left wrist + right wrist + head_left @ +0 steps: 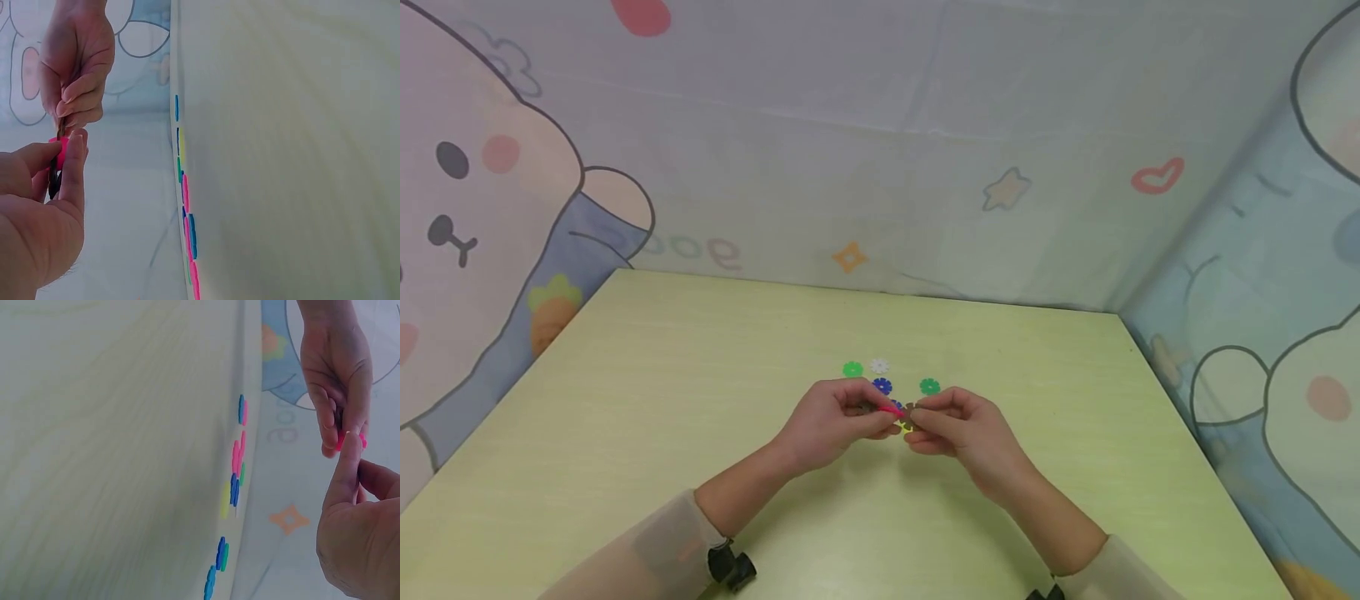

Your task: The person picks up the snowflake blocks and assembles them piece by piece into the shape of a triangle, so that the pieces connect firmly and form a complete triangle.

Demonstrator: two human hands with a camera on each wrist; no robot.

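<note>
My left hand (831, 425) pinches a pink notched plastic disc (890, 410) between thumb and fingers. A dark piece (54, 184) sits against the pink disc in the left wrist view, partly covered by the fingers. My right hand (973, 429) pinches a brown notched disc (912, 414) that meets the pink one edge to edge, the two crossing at an angle. Both hands are raised above the table, fingertips close together. In the right wrist view, the right hand's fingers hide the brown disc, while the pink disc (342, 442) shows beyond them.
On the pale table (700, 375) behind the hands lie a light green disc (853, 368), a white disc (880, 367), a blue disc (882, 386) and a darker green disc (930, 387). More discs, some pink, lie behind the hands. A printed cloth (925, 167) stands along the back edge.
</note>
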